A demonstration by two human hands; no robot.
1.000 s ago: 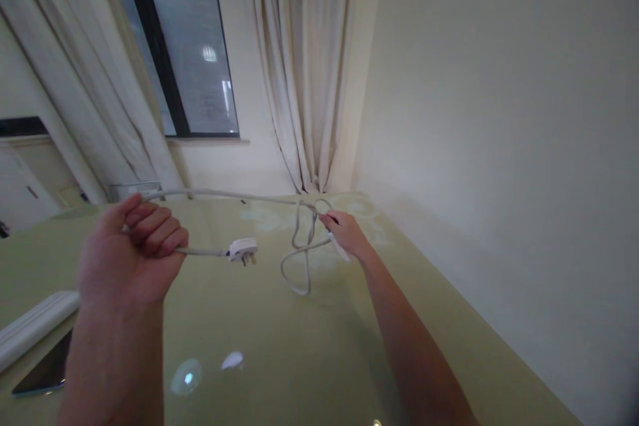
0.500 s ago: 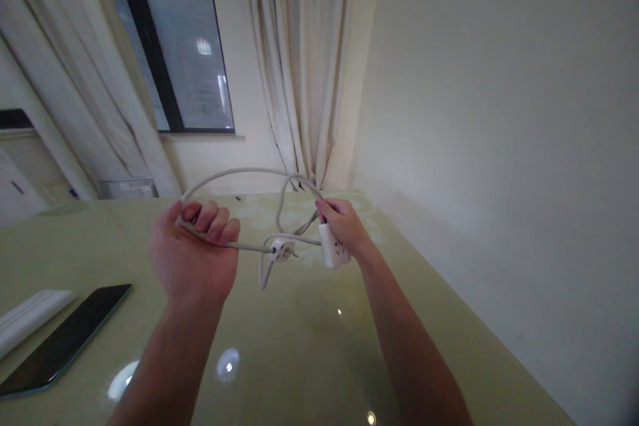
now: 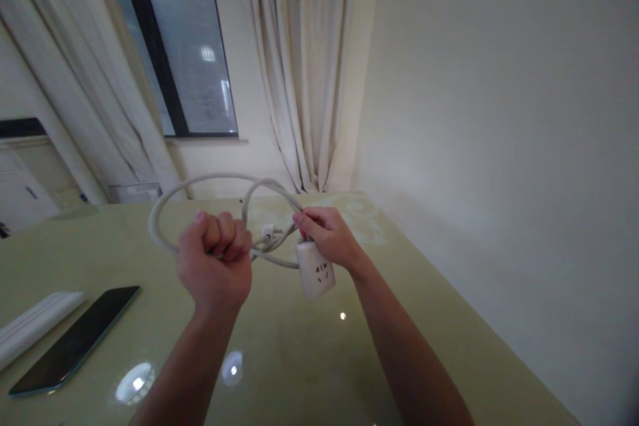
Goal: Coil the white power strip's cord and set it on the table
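A grey-white power cord [image 3: 214, 177] arcs in a loose loop between my hands, above the table. My left hand [image 3: 217, 263] is closed in a fist around the cord, knuckles up. My right hand [image 3: 329, 236] pinches gathered turns of the cord beside a white socket block [image 3: 315, 271], which hangs below the fingers with its outlet holes facing me. Between the hands, the white plug [image 3: 268, 233] shows behind the cord, its pins pointing right. Part of the cord is hidden behind my left fist.
A glossy pale green table [image 3: 289, 359] spreads below. On its left lie a dark flat tablet-like slab [image 3: 74, 339] and a long white object [image 3: 40, 323]. A wall [image 3: 499, 146] borders the right side; curtains [image 3: 299, 66] and a window [image 3: 184, 40] stand behind.
My left hand has moved right, toward my right hand, and its fist has tightened and turned. My right hand and the socket block have shifted slightly left and down. The loop bulges further left.
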